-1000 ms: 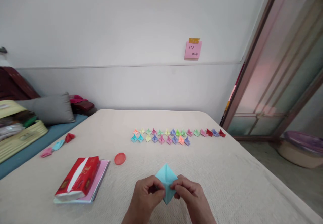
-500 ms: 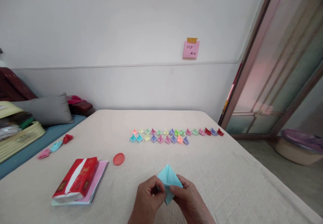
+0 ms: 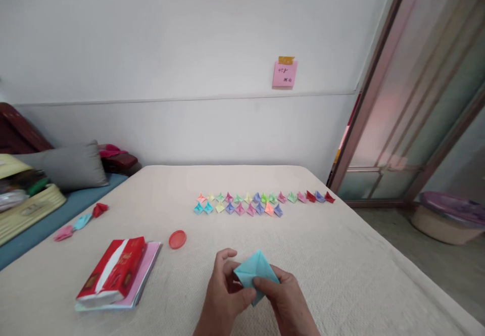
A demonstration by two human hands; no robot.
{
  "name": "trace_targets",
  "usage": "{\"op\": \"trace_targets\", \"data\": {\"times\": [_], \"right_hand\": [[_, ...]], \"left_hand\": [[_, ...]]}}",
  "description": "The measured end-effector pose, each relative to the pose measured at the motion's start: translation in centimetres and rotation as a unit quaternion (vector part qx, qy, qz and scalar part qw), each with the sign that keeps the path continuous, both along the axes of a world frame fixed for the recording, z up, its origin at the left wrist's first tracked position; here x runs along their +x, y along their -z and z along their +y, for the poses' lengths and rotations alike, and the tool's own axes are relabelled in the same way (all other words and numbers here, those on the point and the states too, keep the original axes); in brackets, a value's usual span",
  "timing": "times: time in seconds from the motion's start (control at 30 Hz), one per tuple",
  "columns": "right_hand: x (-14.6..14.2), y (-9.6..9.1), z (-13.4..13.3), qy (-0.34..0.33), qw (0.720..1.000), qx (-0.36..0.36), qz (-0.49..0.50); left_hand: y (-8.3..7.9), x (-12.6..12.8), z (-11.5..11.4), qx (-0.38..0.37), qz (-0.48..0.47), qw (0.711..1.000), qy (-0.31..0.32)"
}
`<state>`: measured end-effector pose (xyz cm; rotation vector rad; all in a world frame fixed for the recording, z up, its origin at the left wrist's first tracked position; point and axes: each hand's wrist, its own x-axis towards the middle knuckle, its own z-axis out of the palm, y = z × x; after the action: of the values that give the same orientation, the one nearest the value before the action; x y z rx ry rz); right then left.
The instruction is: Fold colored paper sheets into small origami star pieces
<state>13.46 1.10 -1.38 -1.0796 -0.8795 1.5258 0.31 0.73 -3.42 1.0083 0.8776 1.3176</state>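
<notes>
A light blue sheet of origami paper (image 3: 257,271), folded into a diamond with creases meeting near its middle, is held up just above the cloth. My right hand (image 3: 290,295) grips its right side, thumb pressed on the front and fingers behind. On the left, my left hand (image 3: 223,290) has its thumb tip against the lower left edge; its index finger is raised and curved, and other fingers reach behind the paper, partly hidden. Farther back stand two rows of small folded paper pieces (image 3: 240,208) in many colours.
A red tissue pack (image 3: 113,268) lies on a stack of coloured paper (image 3: 147,265) at left, near a round red lid (image 3: 177,239). Crumpled pink, blue and red pieces (image 3: 82,221) lie by the left edge. A pink note (image 3: 284,74) is taped to the wall.
My left hand's pinch on the paper has loosened, its index finger lifting up and away. The blue paper has turned slightly and shifted a little right. The view has moved slightly.
</notes>
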Motion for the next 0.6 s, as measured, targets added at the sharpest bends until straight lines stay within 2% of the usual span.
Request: {"op": "trace_targets", "data": {"times": [0.13, 0.3, 0.5, 0.6], "right_hand": [[-0.1, 0.2, -0.1, 0.002, 1.0, 0.0, -0.029], [-0.5, 0.1, -0.6, 0.005, 0.999, 0.017, -0.041], [-0.5, 1.1, -0.3, 0.001, 1.0, 0.011, 0.013], [-0.4, 1.0, -0.2, -0.002, 1.0, 0.002, 0.02]], "left_hand": [[0.0, -0.1, 0.4, -0.052, -0.003, 0.998, 0.021], [-0.6, -0.2, 0.0, -0.082, -0.005, 0.996, -0.02], [-1.1, 0.3, -0.7, -0.096, -0.09, 0.991, -0.02], [-1.3, 0.5, -0.8, -0.105, -0.145, 0.983, -0.035]]}}
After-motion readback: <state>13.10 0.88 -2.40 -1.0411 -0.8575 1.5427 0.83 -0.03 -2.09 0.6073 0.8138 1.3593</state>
